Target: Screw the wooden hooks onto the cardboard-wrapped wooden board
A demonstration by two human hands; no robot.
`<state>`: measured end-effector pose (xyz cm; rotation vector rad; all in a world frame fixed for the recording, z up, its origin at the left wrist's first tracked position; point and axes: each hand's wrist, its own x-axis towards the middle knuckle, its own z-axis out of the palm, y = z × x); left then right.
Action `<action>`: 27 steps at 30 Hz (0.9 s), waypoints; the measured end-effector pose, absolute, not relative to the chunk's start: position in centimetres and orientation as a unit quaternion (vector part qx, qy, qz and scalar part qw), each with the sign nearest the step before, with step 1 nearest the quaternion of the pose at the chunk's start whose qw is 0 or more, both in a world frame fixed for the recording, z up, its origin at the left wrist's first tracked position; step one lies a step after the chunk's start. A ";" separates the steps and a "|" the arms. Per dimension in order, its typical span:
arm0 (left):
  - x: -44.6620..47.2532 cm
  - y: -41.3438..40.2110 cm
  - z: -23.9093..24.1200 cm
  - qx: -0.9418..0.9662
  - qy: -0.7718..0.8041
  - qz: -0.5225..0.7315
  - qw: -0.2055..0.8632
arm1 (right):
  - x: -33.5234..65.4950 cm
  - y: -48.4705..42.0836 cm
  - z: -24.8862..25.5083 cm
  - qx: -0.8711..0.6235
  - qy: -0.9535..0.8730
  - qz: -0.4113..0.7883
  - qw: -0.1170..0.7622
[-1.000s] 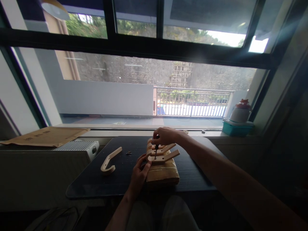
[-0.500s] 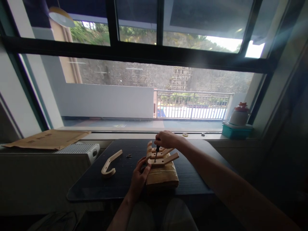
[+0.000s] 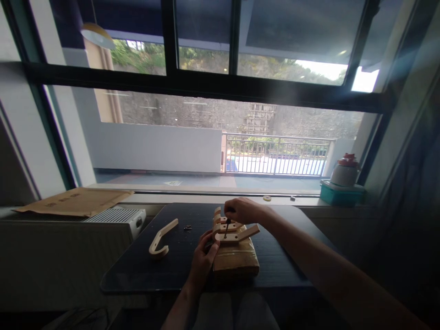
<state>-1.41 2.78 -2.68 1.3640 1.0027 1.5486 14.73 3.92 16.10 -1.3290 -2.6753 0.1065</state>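
Observation:
My right hand (image 3: 241,211) is closed round the handle of a screwdriver (image 3: 227,225), whose tip points down at a hole in the nearest wooden hook (image 3: 248,233). This hook lies across a brown wrapped block (image 3: 237,259), with more wooden hooks in a row behind it. My left hand (image 3: 204,254) grips the curved left end of the near hook, its fingers at the block's left side. Off to the left, a loose wooden hook (image 3: 158,241) rests on the dark table (image 3: 137,270). Between it and the block lie several small screws (image 3: 187,228).
A brown envelope (image 3: 79,201) lies on a white radiator (image 3: 117,216) at the left. On the windowsill at the right, a jar with a red lid (image 3: 344,170) stands on a teal box (image 3: 340,192). A small tape roll (image 3: 267,198) sits on the sill.
The whole view has shifted slightly, so everything appears a little lower and further right. My right hand stays on the screwdriver and my left hand on the hook.

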 end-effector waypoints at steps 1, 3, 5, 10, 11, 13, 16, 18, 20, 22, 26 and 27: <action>-1.4 2.7 -2.7 0.541 0.397 0.616 0.413 | 14.7 3.9 16.1 -0.448 -0.890 0.034 0.075; -1.3 2.6 -2.7 0.540 0.393 0.617 0.416 | 14.5 3.8 16.1 -0.459 -0.885 0.031 0.071; -1.3 2.5 -2.7 0.538 0.390 0.619 0.418 | 14.2 3.7 16.0 -0.470 -0.880 0.025 0.069; -1.3 2.3 -2.6 0.542 0.385 0.620 0.417 | 13.7 3.8 16.0 -0.488 -0.869 0.027 0.071; -1.3 2.4 -2.5 0.544 0.384 0.619 0.417 | 13.7 3.9 16.1 -0.488 -0.869 0.032 0.071; -1.3 2.5 -2.5 0.547 0.382 0.618 0.415 | 13.8 4.0 16.4 -0.482 -0.872 0.044 0.070; -1.3 2.7 -2.6 0.547 0.384 0.620 0.412 | 14.2 4.1 16.7 -0.461 -0.883 0.059 0.069; -1.3 2.9 -2.8 0.545 0.387 0.619 0.412 | 14.3 4.1 16.7 -0.446 -0.890 0.063 0.072; -1.4 2.9 -3.0 0.544 0.389 0.618 0.414 | 14.3 4.3 16.5 -0.437 -0.894 0.064 0.076; -1.4 2.9 -3.1 0.544 0.390 0.616 0.415 | 14.2 4.5 16.3 -0.438 -0.893 0.063 0.083; -1.3 2.7 -2.9 0.544 0.390 0.615 0.416 | 14.3 4.5 15.8 -0.460 -0.881 0.058 0.091; -1.3 2.6 -2.8 0.544 0.390 0.616 0.416 | 14.3 4.5 15.7 -0.467 -0.878 0.057 0.092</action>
